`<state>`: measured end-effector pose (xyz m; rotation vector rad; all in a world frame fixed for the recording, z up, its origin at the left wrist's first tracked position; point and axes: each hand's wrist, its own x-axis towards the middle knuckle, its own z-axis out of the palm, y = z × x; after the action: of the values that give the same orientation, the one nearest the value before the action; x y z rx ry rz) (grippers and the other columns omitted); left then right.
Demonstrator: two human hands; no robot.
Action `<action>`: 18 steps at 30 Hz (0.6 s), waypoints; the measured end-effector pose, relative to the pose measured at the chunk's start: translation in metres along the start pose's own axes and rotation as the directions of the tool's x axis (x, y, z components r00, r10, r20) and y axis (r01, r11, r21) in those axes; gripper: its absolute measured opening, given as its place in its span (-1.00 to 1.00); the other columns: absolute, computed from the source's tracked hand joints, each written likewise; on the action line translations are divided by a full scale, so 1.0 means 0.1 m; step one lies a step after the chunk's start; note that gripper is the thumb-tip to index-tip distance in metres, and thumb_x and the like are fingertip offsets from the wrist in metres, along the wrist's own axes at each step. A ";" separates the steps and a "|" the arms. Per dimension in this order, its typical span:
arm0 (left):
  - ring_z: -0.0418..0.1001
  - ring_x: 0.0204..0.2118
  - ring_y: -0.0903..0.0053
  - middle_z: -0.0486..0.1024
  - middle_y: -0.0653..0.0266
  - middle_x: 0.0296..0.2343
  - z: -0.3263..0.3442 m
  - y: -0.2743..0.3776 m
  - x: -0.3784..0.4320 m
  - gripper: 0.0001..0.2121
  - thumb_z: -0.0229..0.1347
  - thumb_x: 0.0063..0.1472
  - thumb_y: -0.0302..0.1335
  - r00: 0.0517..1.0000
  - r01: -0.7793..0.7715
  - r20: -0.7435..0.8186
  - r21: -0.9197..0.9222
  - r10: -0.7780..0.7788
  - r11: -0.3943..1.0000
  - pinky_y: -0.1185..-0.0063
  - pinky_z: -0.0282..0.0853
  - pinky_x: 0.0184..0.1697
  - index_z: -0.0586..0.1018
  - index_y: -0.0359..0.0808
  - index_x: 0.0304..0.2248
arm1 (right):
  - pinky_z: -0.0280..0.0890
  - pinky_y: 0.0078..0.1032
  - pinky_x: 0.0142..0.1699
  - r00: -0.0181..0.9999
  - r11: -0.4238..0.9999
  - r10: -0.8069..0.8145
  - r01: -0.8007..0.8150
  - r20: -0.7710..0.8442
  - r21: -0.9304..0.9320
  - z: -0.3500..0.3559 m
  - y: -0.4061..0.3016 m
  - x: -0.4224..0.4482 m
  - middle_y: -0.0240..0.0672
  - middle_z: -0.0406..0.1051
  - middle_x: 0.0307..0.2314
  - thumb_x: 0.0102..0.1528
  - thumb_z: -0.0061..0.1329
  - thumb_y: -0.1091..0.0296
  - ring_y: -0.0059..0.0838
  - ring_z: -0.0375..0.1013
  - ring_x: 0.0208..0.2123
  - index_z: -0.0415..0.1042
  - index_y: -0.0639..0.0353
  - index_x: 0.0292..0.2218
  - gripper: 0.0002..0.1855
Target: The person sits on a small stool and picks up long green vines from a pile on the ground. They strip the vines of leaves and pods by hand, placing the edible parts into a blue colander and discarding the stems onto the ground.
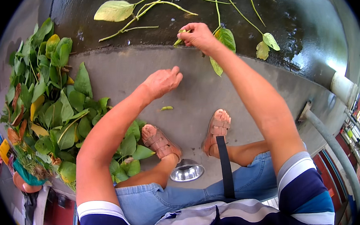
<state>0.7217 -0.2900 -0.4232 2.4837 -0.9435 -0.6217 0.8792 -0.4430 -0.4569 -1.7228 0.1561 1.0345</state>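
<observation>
My right hand (198,37) pinches green bean pods (178,42) between thumb and fingers, at the border of the dark wet floor. Nearer to me and to the left, my left hand (164,82) is held with its fingers curled in; nothing shows in it, though its palm side is hidden. One loose green pod (167,107) lies on the grey concrete (194,92) below the left hand. Close beyond the right hand lie long cut green stems (146,12), some with leaves. A green leaf (225,39) is partly covered by my right forearm.
A large heap of leafy bean plants (56,112) spreads along my left side up to my foot. Between my sandalled feet sits a shiny steel bowl (187,172). To the right are a curved metal rail (333,145) and a whitish cylindrical object (343,87).
</observation>
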 end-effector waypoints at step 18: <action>0.53 -0.50 0.19 0.38 -0.04 -0.49 0.58 0.80 -0.71 -0.80 0.07 -0.14 -0.69 0.969 0.207 0.156 -0.107 -0.190 0.972 0.39 0.49 -0.47 0.37 -0.42 -0.44 | 0.25 -0.70 -0.47 0.877 0.864 0.062 -0.286 0.476 0.415 0.07 -0.14 -0.27 -0.49 0.38 -0.53 0.08 0.02 0.43 -0.73 0.28 -0.57 0.45 0.17 -0.35 -0.94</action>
<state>0.6021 -0.3084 -0.4106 2.4664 -0.6863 -0.9077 0.8661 -0.4416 -0.4285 -1.0033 0.2541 1.3769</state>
